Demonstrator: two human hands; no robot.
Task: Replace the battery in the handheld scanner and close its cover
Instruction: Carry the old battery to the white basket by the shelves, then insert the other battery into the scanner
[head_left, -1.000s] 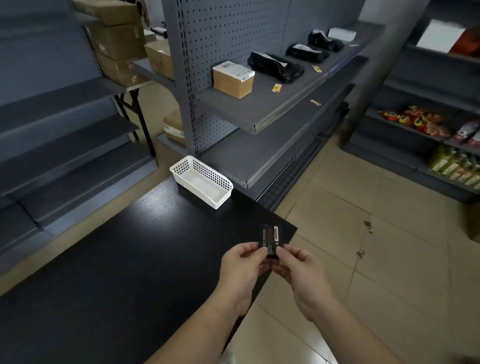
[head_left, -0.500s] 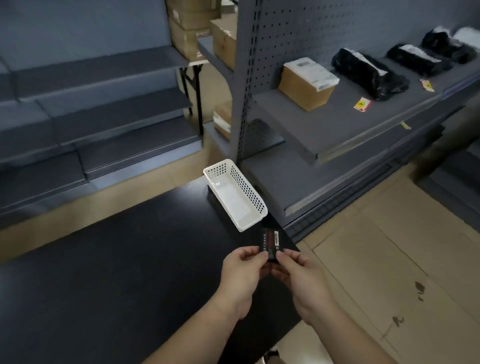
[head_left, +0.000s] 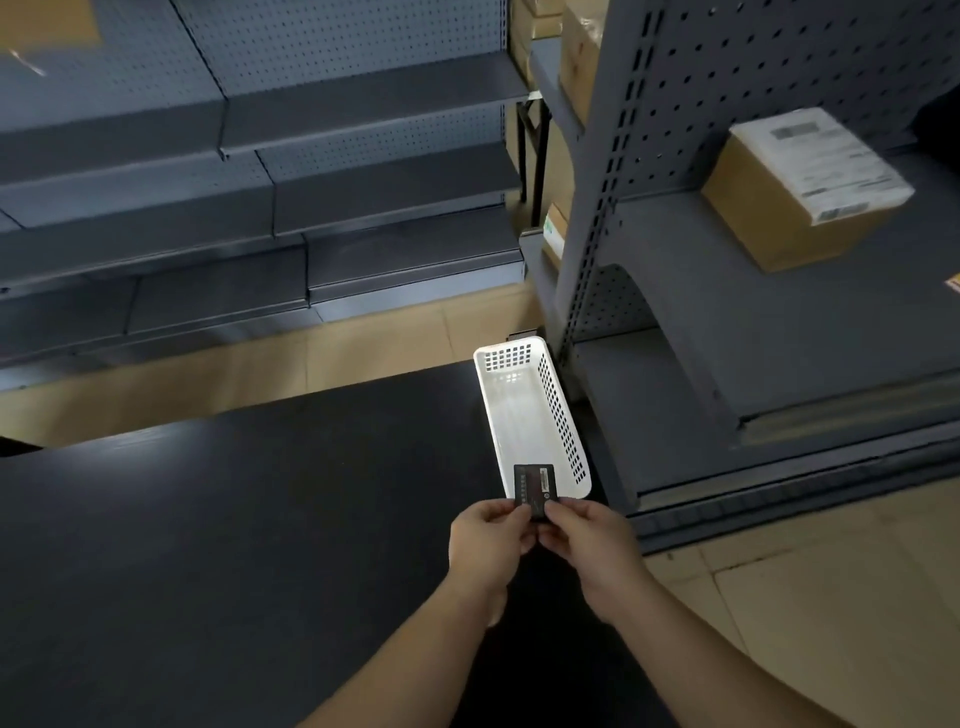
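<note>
I pinch the black battery (head_left: 536, 490) between my left hand (head_left: 488, 540) and right hand (head_left: 589, 538), above the dark table (head_left: 234, 519), just in front of the white basket (head_left: 530, 410), near grey shelves (head_left: 727, 332).
</note>
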